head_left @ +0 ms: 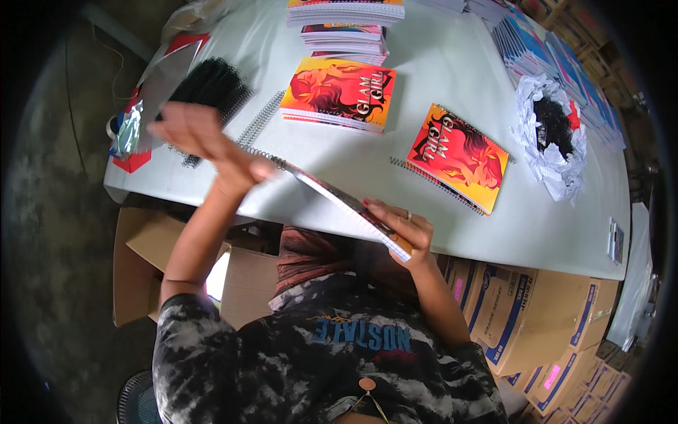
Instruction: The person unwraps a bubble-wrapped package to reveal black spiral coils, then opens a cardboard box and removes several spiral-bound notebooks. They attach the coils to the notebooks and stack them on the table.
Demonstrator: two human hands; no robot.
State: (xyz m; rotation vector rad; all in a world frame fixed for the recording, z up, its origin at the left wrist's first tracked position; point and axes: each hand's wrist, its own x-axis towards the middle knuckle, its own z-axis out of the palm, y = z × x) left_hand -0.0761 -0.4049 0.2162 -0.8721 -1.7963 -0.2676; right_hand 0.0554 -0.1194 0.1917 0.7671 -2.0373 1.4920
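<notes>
1. The right hand (404,230) grips the near end of a spiral notebook (346,205), thumb on top and fingers curled under its edge; a ring shows on one finger.
2. The notebook is held edge-on and tilted above the near edge of the table (452,78), its wire spine toward the left hand.
3. The left hand (201,138) is at the spine end of the notebook, blurred; its fingers spread flat and open, and I cannot tell whether it grips the spine or only presses on it.
4. Cardboard boxes (522,318) stand on the floor below the table's near edge.
5. Right of the held notebook, a finished red-and-orange book (460,157) lies flat on the table.
6. Behind the held notebook sits a stack of the same covers (339,93).
7. Left of that stack lies a loose wire coil (260,119), and beside it a black pile of coils (210,85).
8. Crumpled white paper (551,134) with black scraps lies right of the finished book.
9. More stacks (345,13) rest along the table's far edge.
</notes>
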